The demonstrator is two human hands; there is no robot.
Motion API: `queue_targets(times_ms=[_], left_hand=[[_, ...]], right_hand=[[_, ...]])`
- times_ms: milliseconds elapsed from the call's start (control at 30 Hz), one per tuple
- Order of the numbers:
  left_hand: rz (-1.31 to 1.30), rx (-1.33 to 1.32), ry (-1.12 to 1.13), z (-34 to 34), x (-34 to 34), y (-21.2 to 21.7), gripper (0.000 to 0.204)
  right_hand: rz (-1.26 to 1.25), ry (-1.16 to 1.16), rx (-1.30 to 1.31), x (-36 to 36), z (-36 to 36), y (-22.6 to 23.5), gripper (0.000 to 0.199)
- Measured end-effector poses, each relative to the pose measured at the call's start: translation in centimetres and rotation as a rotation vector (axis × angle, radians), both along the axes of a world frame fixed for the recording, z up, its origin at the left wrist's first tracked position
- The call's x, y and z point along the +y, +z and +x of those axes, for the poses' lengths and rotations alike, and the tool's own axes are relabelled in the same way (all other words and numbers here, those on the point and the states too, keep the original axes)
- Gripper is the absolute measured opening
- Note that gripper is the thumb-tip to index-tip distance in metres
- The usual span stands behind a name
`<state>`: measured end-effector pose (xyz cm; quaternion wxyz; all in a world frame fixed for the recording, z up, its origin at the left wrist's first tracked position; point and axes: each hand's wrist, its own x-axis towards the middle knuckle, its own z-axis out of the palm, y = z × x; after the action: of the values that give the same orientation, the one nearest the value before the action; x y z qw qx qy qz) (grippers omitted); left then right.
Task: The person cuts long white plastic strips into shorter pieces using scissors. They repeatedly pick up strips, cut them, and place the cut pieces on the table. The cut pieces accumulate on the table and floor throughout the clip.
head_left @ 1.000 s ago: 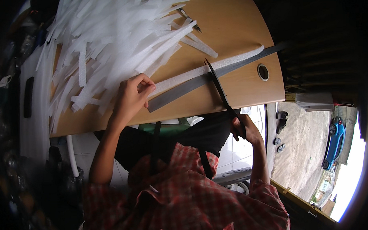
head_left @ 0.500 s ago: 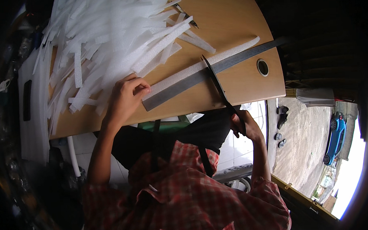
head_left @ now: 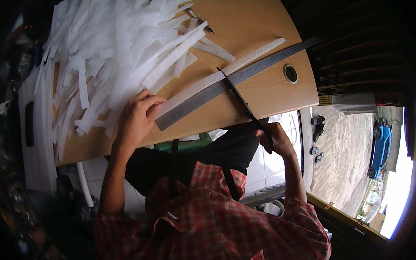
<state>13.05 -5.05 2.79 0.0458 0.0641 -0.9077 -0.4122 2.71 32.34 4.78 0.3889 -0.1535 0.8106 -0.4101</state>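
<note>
My left hand [head_left: 138, 117] pinches the near left end of a long white foam strip [head_left: 202, 86] lying slantwise across the table. A dark flat metal ruler [head_left: 193, 103] lies right beside the strip, on its near side. In my right hand [head_left: 277, 139], at the table's front edge, is a pair of long black scissors [head_left: 238, 96], fingers wrapped round the handle. Their blades look closed and lie across the ruler, with the tip over the foam strip. How the fingers sit in the handle loops is hidden.
A big heap of loose white foam strips [head_left: 109, 46] covers the table's left and back. A cutter knife [head_left: 198, 20] lies near the far side. Toward the right is a round cable hole [head_left: 290, 74] in the wooden table [head_left: 262, 96]. White foam sheets [head_left: 38, 136] stand at the left edge.
The whole view has shifted slightly left. Against the table, both hands, the scissors, the ruler and the strip stay nearly where they were.
</note>
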Motion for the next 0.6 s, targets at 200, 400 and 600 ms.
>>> queue_targets(times_ms=[200,400,600], left_hand=[[-0.169,0.080,0.037,-0.7,1.1,0.1,0.018],[-0.450,0.255,0.224,-4.1,1.4,-0.5,0.008],[-0.233,0.388,-0.101,-13.4,7.3,-1.4,0.014]], right_hand=[[0.026,0.019,0.014,0.9,0.1,-1.0,0.081],[-0.053,0.024,-0.048,1.1,0.5,-0.9,0.090],[-0.104,-0.207,-0.094,1.7,3.6,-1.8,0.091]])
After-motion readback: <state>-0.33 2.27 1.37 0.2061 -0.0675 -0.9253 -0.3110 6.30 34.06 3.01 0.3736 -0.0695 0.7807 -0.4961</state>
